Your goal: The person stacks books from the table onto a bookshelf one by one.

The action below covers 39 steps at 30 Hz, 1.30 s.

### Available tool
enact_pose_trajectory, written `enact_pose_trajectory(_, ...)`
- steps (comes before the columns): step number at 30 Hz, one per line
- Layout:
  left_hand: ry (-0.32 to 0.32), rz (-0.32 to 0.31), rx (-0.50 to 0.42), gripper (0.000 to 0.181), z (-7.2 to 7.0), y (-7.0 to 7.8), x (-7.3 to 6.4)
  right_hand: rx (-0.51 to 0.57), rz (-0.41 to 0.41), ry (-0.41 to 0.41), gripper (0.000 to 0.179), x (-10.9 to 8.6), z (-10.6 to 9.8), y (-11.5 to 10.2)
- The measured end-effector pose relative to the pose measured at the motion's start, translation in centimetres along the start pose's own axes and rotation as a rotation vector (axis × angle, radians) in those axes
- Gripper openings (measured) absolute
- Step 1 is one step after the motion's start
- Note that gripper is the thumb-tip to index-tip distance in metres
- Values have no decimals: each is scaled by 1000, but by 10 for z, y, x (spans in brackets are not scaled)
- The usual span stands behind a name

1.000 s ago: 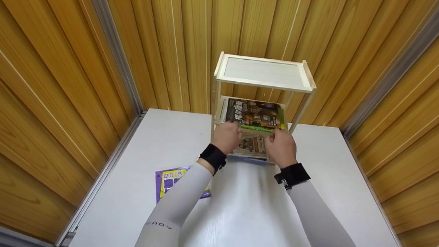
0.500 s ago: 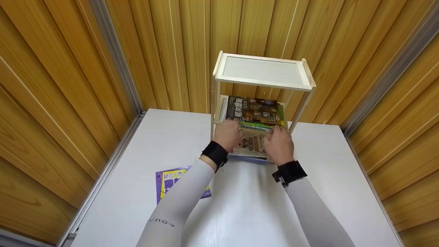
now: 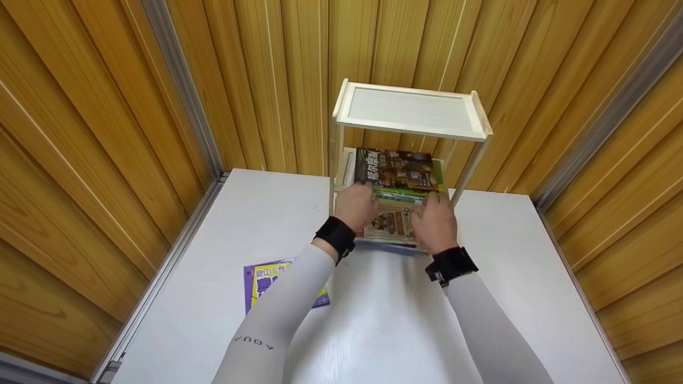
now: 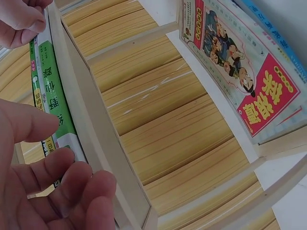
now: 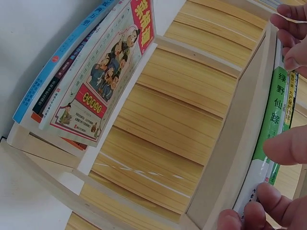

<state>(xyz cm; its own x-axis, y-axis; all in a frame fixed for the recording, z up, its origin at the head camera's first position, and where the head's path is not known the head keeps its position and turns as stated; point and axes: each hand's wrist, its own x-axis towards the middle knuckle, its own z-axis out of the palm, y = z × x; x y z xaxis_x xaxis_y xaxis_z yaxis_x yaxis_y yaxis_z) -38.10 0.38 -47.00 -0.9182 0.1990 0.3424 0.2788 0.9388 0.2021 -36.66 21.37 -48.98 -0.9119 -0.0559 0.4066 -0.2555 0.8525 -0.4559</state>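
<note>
A small stack of books point(image 3: 400, 170) with a dark, picture-covered top lies on the middle tier of a pale wooden rack point(image 3: 483, 128). My left hand point(image 3: 355, 205) grips its left front corner, while my right hand point(image 3: 436, 224) holds the right end. Close up in the right wrist view, the thumb point(image 5: 288, 146) lies against a green and white spine point(image 5: 271, 115) and curled fingers sit at its lower end. The left wrist view has curled fingers point(image 4: 74, 184) by the spine's near end. Lower down rests a book with a cartoon cover point(image 3: 392, 224).
Under the cartoon book are other books, one with a blue spine point(image 5: 60, 62). A purple and yellow book point(image 3: 261, 288) lies on the white table point(image 3: 368, 330), partly behind my left sleeve. Wood-plank walls point(image 3: 299, 80) stand behind and on both sides.
Both hands have moved slightly away from me, toward the back of the rack. The book stack has shifted back a little, and more of its green spines shows.
</note>
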Motion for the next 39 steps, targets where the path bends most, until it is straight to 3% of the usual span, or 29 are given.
enact_pose_trajectory(3,5,-12,-3,33,1,1,-2,-8,-8,0,37,-4,1,0)
enact_pose_trajectory(6,27,-15,54,36,3,4,-7,-16,6,-1,38,-10,2,0)
enact_pose_trajectory(9,44,-6,146,37,8,10,-17,-41,21,0,42,-19,8,-1)
enact_pose_trajectory(11,45,-14,158,40,14,14,-27,-61,22,-3,47,-27,15,-3)
enact_pose_trajectory(15,10,-65,121,51,34,16,-51,-120,26,-75,62,-49,33,-11)
enact_pose_trajectory(19,-23,-115,94,60,58,9,-81,-155,25,-182,69,-81,51,-17)
enact_pose_trajectory(23,-56,-161,91,68,73,2,-110,-190,0,-193,70,-111,61,-11)
enact_pose_trajectory(32,-101,-187,88,70,82,-5,-167,-221,-15,-168,68,-161,59,6)
enact_pose_trajectory(39,-116,-200,119,70,83,-6,-194,-245,-20,-153,69,-189,57,5)
